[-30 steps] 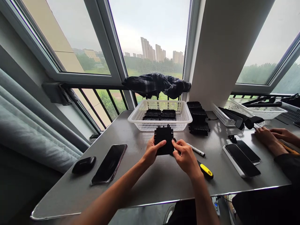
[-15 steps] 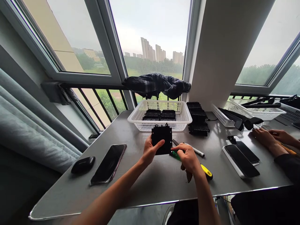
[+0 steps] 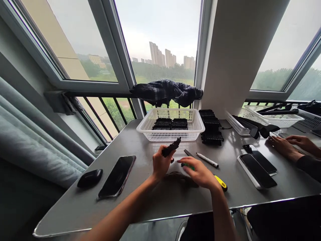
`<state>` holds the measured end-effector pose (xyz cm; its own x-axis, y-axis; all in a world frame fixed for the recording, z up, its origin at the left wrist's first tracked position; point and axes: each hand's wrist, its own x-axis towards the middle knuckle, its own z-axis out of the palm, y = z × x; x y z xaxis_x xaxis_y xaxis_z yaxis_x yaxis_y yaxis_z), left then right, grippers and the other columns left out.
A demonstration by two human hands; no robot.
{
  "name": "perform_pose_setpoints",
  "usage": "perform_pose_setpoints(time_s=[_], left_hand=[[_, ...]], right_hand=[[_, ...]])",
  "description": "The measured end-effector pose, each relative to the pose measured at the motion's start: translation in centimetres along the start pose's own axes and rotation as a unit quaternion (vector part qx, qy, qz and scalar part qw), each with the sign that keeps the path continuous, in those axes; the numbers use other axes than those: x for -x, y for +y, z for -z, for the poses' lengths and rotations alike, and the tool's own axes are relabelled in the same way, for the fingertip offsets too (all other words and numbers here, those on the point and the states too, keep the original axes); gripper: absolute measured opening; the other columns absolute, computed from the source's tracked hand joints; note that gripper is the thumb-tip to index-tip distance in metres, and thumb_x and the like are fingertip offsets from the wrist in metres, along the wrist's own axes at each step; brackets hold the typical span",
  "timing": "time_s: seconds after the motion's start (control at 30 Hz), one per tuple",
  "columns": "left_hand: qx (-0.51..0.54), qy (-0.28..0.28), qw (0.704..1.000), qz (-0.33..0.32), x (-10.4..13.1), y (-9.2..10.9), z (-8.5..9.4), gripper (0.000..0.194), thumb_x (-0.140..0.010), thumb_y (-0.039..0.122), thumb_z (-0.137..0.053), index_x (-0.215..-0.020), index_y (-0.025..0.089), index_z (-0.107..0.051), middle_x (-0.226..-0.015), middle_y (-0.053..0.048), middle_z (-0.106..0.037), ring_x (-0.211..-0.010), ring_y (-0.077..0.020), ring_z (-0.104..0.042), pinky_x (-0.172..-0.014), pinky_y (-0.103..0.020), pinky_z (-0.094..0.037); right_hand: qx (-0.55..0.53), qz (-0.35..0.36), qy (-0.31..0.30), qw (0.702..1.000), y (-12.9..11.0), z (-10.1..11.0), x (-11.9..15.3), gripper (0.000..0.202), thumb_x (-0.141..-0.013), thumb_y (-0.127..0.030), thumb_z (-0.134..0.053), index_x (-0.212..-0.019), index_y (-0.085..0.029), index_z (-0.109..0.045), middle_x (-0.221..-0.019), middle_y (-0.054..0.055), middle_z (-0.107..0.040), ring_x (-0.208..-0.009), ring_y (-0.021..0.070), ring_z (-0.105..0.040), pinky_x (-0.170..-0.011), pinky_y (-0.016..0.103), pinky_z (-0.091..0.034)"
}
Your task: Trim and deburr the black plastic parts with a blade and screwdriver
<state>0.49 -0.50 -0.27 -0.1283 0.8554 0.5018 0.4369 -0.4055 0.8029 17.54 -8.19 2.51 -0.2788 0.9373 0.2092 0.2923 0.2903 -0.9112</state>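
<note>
My left hand (image 3: 162, 164) is closed around a black plate-like plastic part (image 3: 171, 147), tilted so that mostly its narrow edge shows. To the right, my right hand (image 3: 202, 172) hovers above the table with fingers apart and nothing visible held in them. Below its fingers lies a green object (image 3: 188, 166), partly covered by the hand. A yellow-and-black handle (image 3: 221, 183) pokes out beyond my right wrist. Just past my right hand rest a marker pen (image 3: 207, 160) and a dark flat blade-like strip (image 3: 188, 153). A small reddish item (image 3: 172, 160) shows beside my left fingers, too small to name.
A white plastic basket (image 3: 170, 136) holding black parts stands ahead, with stacked black parts (image 3: 212, 129) to its right. Phones lie left (image 3: 116, 177) and right (image 3: 258, 170), near a black mouse-like object (image 3: 89, 178). Another person's hands (image 3: 283, 147) work at far right.
The black plastic part has turned from face-on to nearly edge-on in my left hand. My right hand has come off its lower edge, and its fingers have spread.
</note>
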Motion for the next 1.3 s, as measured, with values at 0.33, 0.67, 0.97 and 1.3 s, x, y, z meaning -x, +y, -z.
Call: perform_pose_setpoints(time_s=[0.33, 0.67, 0.97, 1.3], left_hand=[[-0.034, -0.051, 0.961, -0.269, 0.8, -0.2, 0.5, 0.015, -0.081, 0.014, -0.057, -0.070, 0.021, -0.049, -0.122, -0.007, -0.063, -0.132, -0.0265, -0.044, -0.105, -0.046, -0.033], [0.394, -0.244, 0.861, 0.207, 0.1, 0.6, -0.8, 0.059, -0.080, 0.053, -0.064, -0.125, 0.018, -0.051, -0.087, -0.007, -0.072, -0.067, -0.0168, -0.067, -0.060, -0.028, -0.054], [0.346, -0.244, 0.876, 0.229, 0.1, 0.9, -0.5, 0.065, -0.068, 0.045, -0.077, -0.120, 0.012, -0.056, -0.077, -0.006, -0.071, -0.066, -0.0203, -0.067, -0.052, -0.031, -0.059], [0.336, -0.170, 0.897, 0.233, -0.2, 1.1, -0.4, 0.063, -0.068, 0.045, -0.078, -0.116, 0.014, -0.052, -0.072, -0.004, -0.071, -0.059, -0.0191, -0.069, -0.049, -0.026, -0.056]], right_hand=[[-0.267, -0.114, 0.135, 0.947, 1.8, -0.3, -1.3, 0.071, -0.076, -0.052, -0.069, -0.134, -0.016, -0.052, -0.076, 0.003, -0.066, -0.063, 0.0152, -0.059, -0.045, 0.022, -0.048], [-0.139, -0.073, 0.288, 0.945, 3.1, -0.1, -1.6, 0.061, -0.084, -0.045, -0.060, -0.134, -0.010, -0.052, -0.089, 0.009, -0.072, -0.074, 0.0194, -0.067, -0.066, 0.030, -0.053], [0.172, -0.134, 0.362, 0.906, 3.7, 3.7, 1.0, 0.037, -0.087, -0.036, -0.056, -0.116, -0.017, -0.069, -0.094, 0.010, -0.073, -0.087, 0.0256, -0.067, -0.084, 0.039, -0.049], [0.372, -0.234, 0.304, 0.845, 7.2, 3.9, 2.1, 0.030, -0.081, -0.025, -0.060, -0.107, -0.020, -0.074, -0.100, 0.015, -0.073, -0.095, 0.0319, -0.067, -0.077, 0.039, -0.047]])
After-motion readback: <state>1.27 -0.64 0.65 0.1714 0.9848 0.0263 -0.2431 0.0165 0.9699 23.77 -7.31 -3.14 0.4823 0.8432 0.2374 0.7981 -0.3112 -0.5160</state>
